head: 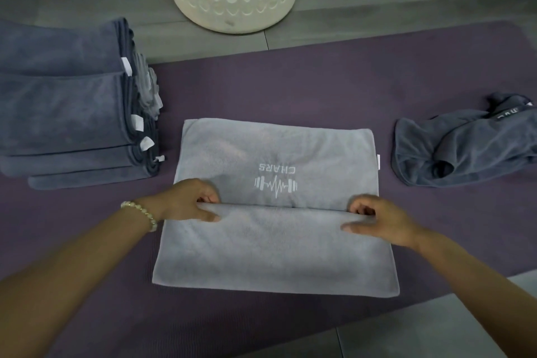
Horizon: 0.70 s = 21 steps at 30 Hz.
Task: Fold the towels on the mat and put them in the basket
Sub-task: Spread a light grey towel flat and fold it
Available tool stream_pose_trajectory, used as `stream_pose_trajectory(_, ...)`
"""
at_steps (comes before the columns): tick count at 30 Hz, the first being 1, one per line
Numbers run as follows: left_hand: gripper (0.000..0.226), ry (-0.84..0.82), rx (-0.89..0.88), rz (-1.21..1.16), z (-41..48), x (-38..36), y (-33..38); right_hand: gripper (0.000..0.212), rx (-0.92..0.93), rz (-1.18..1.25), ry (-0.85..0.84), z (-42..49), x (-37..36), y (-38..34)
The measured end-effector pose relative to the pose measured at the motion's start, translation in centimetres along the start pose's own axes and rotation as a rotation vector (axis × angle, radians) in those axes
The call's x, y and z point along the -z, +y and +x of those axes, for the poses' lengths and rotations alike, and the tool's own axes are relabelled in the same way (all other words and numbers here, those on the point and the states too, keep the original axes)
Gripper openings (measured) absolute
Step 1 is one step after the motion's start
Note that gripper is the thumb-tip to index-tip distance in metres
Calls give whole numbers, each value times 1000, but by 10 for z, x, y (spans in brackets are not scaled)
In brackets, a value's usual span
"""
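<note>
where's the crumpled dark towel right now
In the head view, the crumpled dark towel lies at the right side of the purple mat, apart from and to the right of the light grey towel at centre.

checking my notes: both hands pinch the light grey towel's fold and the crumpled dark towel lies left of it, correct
No: the head view shows the crumpled dark towel lying right of the light grey towel. The left hand and right hand do pinch its fold.
</note>
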<state>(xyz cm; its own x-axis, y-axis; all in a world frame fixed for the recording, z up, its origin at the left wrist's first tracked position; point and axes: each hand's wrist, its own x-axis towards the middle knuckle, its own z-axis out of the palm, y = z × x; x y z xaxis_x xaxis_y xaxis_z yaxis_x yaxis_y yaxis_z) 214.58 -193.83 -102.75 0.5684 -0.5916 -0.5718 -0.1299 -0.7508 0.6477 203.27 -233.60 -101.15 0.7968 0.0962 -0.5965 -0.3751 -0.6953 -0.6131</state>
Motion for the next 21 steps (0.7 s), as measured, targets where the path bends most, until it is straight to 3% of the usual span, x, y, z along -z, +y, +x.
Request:
stream_pose_trajectory(3, 22, -151, 80, -23, -10, 20, 3, 19, -73, -102, -169, -2, 20, -1)
stream_pose_trajectory(6, 21, -116, 158, -343, -22, 49, 17, 40, -85, 249, -174, -8, 46, -9)
stream_pose_trajectory(8, 54, -57, 165, -694, -28, 68, 26, 54, -54, 457, -113, -8, 66, -22)
stream_pose_trajectory(10, 81, 108, 135, -871, -22, 80, 34, 55, -35, 558, -13, 3, 81, -34)
stream_pose_trajectory(14, 51, 626, 262, -904, 19, 74, 26, 32, -148, 760, 387, 46, 77, -40)
stream_pose_trajectory(16, 45, 732, 428, -809, 35, 58, 9, 14, -279, 677, 543, 62, 62, -38)
stream_pose_trajectory(18, 31, 775, 511, -749, 42, 43, 0, 30, -363, 605, 648, 67, 48, -36)
stream_pose_trajectory(21, 17, 909, 425, -564, 43, 36, 4, 39, -320, 453, 729, 71, 40, -29)
